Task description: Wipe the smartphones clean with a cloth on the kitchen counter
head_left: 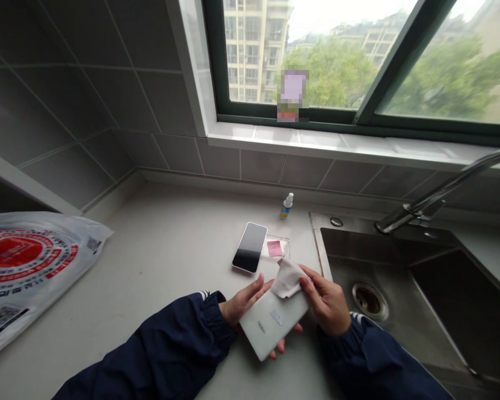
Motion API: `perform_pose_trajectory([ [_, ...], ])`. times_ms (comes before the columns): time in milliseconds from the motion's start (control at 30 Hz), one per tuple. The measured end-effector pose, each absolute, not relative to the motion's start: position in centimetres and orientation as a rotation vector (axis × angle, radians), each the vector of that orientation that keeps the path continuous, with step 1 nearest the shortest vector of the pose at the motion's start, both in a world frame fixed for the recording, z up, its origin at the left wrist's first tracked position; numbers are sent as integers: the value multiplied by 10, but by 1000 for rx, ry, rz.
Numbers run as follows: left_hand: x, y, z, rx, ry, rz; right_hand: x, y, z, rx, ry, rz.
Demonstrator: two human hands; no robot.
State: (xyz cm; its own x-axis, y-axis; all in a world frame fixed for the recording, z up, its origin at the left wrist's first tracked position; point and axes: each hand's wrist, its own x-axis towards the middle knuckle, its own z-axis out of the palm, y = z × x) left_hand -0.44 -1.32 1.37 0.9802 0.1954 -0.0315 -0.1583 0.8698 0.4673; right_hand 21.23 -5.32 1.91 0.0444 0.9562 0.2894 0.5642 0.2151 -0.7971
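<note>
One pale phone [273,324] is held by the left hand [241,303] beside the sink [339,278] and apparently wiped with a cloth [289,280] pinched by the right hand [332,303], steady support seemingly needed next.

Daylight is admitted through the window [329,72], where the sky [337,14] is overexposed to white. Glare is reflected from the sill [275,135]; the tiled wall [87,94] at upper left is left dim. Edges are slanted by wide-angle distortion. Lettering on the held phone [270,328] is softly resolved; one patch [293,89] is pixelated
</note>
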Motion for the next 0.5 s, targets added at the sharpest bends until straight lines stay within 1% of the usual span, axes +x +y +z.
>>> perform_pose_trajectory([
  [267, -2, -13, 10, 523, 101, 112, 207, -48, 27, -1387, -1621, 749],
  [433, -4, -16, 13, 520, 153, 89, 210, -51, 21, -1346, -1681, 685],
  [500, -3, -19, 14, 510, 180, 183, 210, -53, 18, -1312, -1772, 562],
])
